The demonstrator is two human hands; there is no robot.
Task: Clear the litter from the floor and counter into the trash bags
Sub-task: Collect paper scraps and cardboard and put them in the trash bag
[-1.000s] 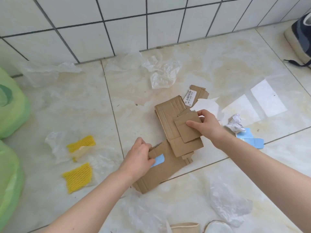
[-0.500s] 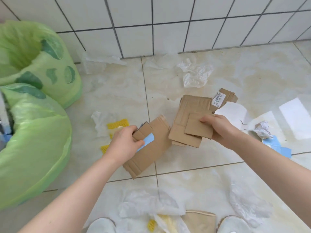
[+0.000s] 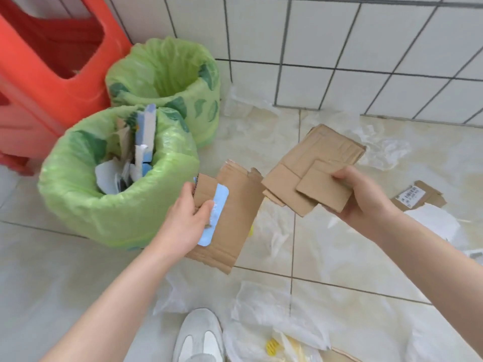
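Cardboard sheets (image 3: 317, 169) pinched loosely in the right hand (image 3: 366, 197), and a torn piece (image 3: 232, 218) gripped by the left hand (image 3: 183, 226), may be spilled beside the crammed nearer bag (image 3: 86, 205).

Orange plastic stool (image 3: 44, 74), white shoe (image 3: 200, 338)

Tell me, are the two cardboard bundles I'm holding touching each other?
Cannot tell. In the head view the left hand's cardboard and the right hand's cardboard stack have torn edges meeting in the image, but one camera cannot show whether they touch or just overlap.
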